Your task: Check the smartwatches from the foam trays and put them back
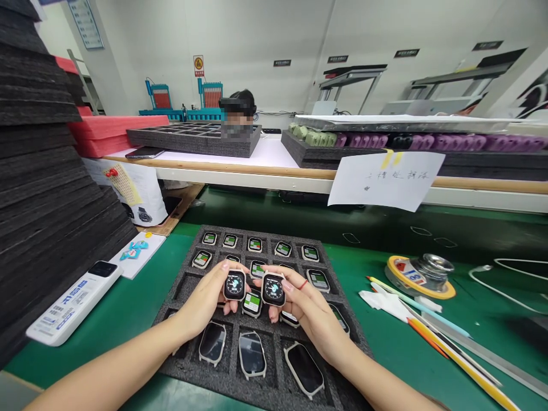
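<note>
My left hand (209, 297) grips a smartwatch (235, 285) whose lit screen shows a dark dial. A second smartwatch (273, 289) with the same dial is held in my right hand (310, 308), a red string on one finger. Both hands are above a grey foam tray (274, 365), the two watches side by side and apart. In the tray's compartments lie several watch bodies without straps. Those at the back, such as a watch (282, 248), have green and white screens. In the front row, a watch (252, 354) has a dark screen.
Stacked black foam trays (47, 188) rise at the left, near a white boxed device (75, 302). Right of the tray are a yellow tape roll (411, 279), pens and a metal ruler (505, 354). A shelf (257, 170) spans the back; a person's head shows behind it.
</note>
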`<state>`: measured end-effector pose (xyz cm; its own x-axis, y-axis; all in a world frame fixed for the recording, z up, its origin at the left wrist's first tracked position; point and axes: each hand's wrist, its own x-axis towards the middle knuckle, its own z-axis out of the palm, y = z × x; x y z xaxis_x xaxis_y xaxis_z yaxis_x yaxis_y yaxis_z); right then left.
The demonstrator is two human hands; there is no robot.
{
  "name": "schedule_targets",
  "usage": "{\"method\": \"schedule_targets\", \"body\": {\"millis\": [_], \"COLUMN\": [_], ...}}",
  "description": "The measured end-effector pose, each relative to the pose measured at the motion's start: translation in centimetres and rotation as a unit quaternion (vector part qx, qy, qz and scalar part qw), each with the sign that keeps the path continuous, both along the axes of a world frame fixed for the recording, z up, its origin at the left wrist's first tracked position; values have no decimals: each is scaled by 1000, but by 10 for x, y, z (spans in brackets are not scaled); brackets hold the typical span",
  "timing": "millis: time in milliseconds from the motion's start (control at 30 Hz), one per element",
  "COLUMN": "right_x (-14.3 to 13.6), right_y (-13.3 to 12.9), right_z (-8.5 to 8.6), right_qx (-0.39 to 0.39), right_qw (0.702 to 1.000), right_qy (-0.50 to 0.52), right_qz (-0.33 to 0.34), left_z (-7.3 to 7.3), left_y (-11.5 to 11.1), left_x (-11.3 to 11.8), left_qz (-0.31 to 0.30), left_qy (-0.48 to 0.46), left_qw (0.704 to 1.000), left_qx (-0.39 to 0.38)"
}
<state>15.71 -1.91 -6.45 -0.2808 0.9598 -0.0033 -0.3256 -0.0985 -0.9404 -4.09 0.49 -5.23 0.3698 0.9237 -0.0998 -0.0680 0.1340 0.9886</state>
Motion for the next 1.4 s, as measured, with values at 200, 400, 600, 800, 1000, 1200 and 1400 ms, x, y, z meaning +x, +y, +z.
{"method": "schedule_targets", "body": {"millis": [200,400,600,800,1000,1200,1400], "right_x": [1,1,0,0,1,7,54], "right_y": [2,2,2,1,1,-17,-50], "right_z": [-3,-7,-8,-3,-2,10,6], "right_qx": [32,35,39,26,33,52,126], "right_qw": [999,999,999,998,998,995,926], "right_qy": [-31,-41,-36,-52,-46,-84,-355], "right_qz": [8,0,-7,-9,-11,-15,-32], "left_z": [1,3,5,5,4,8,4], "left_y": [-1,-2,-3,-3,-2,-13,-16], "left_x": [-2,-2,-1,1,-1,-6,-46], "left_qz": [-79,-95,-99,-85,-90,-112,-38], "left_qy": [-16,-8,4,24,11,40,269], "left_qw": [997,995,994,995,995,991,942], "left_qx": [10,34,52,40,43,60,196]}}
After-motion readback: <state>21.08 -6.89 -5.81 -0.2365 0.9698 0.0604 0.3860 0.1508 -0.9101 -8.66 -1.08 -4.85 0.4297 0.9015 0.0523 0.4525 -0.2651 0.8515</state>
